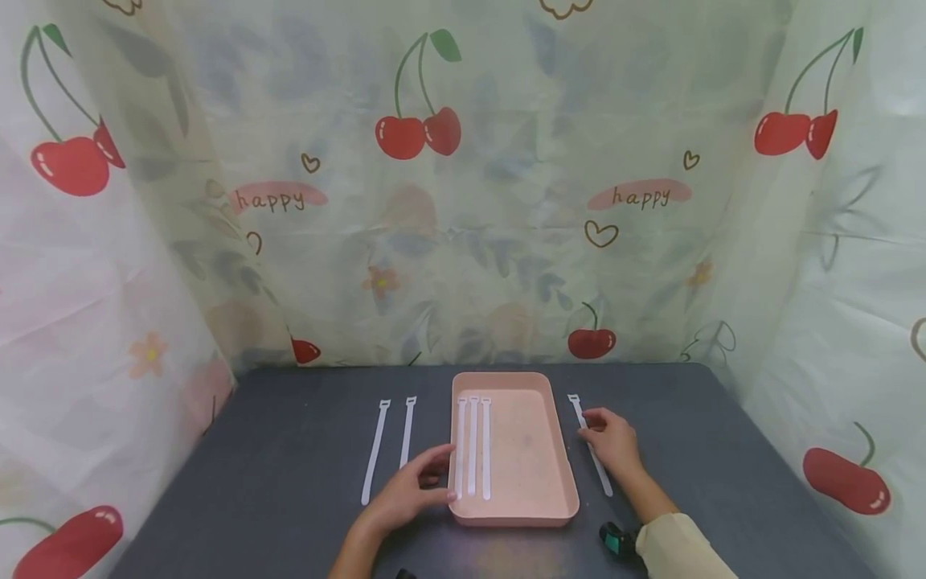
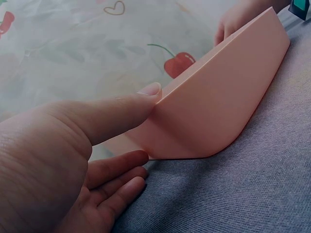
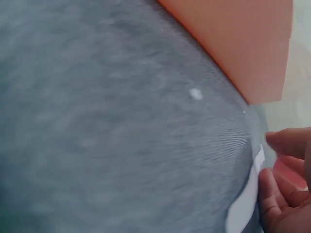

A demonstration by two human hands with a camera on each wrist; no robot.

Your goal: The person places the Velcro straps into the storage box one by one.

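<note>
A pink tray (image 1: 531,450) lies in the middle of the dark grey table (image 1: 289,450), with three white straps (image 1: 473,446) side by side in its left part. My left hand (image 1: 412,489) rests at the tray's left wall (image 2: 214,107): the thumb (image 2: 121,109) lies straight against the rim and the fingers (image 2: 119,172) touch the wall's foot. Right of the tray lies one more white strap (image 1: 576,408). My right hand (image 1: 613,441) covers its middle, fingers (image 3: 289,143) curled over the strap (image 3: 245,199) and pinching it.
Two white straps (image 1: 376,450) (image 1: 408,430) lie on the table left of the tray. A cherry-print curtain (image 1: 463,201) closes in the back and both sides. A small green and black device (image 1: 615,539) sits by my right sleeve (image 1: 680,547).
</note>
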